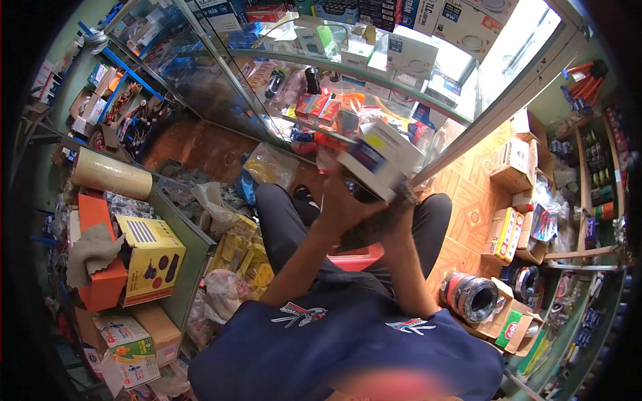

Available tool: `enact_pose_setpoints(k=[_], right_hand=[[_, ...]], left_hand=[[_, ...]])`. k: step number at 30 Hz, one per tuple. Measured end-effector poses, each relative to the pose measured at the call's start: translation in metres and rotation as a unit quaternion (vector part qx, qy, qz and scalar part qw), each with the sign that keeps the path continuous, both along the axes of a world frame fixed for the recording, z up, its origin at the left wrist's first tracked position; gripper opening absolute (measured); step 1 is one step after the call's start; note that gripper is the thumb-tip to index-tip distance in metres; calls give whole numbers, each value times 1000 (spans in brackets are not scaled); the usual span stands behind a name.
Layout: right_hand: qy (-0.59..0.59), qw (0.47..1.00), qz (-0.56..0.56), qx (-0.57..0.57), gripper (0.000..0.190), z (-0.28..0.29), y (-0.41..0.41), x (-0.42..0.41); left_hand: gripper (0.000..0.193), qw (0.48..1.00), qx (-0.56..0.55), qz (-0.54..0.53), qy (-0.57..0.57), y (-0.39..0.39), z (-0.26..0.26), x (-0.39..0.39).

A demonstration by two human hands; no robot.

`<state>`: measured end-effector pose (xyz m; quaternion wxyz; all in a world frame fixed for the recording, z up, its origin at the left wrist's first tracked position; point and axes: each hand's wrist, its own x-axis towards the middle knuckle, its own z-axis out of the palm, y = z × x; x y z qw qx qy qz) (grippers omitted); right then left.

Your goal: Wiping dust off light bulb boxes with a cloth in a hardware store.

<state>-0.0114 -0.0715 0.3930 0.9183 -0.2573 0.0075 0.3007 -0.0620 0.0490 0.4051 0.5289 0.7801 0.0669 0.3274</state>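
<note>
In front of my knees, my left hand point(338, 208) grips a white cardboard box point(401, 153) with a dark blue printed panel and a yellow patch. The box is tilted and blurred by motion. My right hand point(396, 220) is against its near right side, closed around a dark, ragged bundle that looks like a cloth point(409, 193). How far the cloth touches the box is hard to make out. Beyond the box, a glass display case point(281, 133) holds red-and-orange small boxes point(318, 108) on its lower level and white lamp boxes point(411, 52) on a glass shelf.
A red plastic stool point(356, 258) is under me. To my left, plastic bags and yellow packets point(241, 245) lie beside a counter with a yellow carton point(153, 258) and a tape-like roll point(113, 173). Cable coils point(469, 295) and cartons point(511, 163) line the right side.
</note>
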Motion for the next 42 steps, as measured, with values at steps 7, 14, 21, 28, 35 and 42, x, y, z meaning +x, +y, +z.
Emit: enact_pose_setpoints(k=[7, 14, 21, 28, 35, 42], right_hand=[[-279, 936, 49, 209, 74, -16, -75, 31], [-238, 957, -88, -142, 72, -10, -67, -8], [-121, 992, -26, -1, 61, -12, -55, -34], [-478, 810, -74, -333, 62, -14, -26, -14], [-214, 971, 47, -95, 61, -174, -5, -14], [115, 980, 72, 144, 61, -12, 16, -52]], left_hand=[[102, 954, 242, -173, 27, -9, 49, -40], [77, 757, -514, -365, 171, 9, -17, -60], [75, 929, -297, -210, 71, 10, 45, -40], [98, 979, -121, -166, -9, -4, 25, -45], [100, 940, -293, -164, -64, 1, 38, -40], [82, 910, -365, 97, -173, 1, 20, -19]])
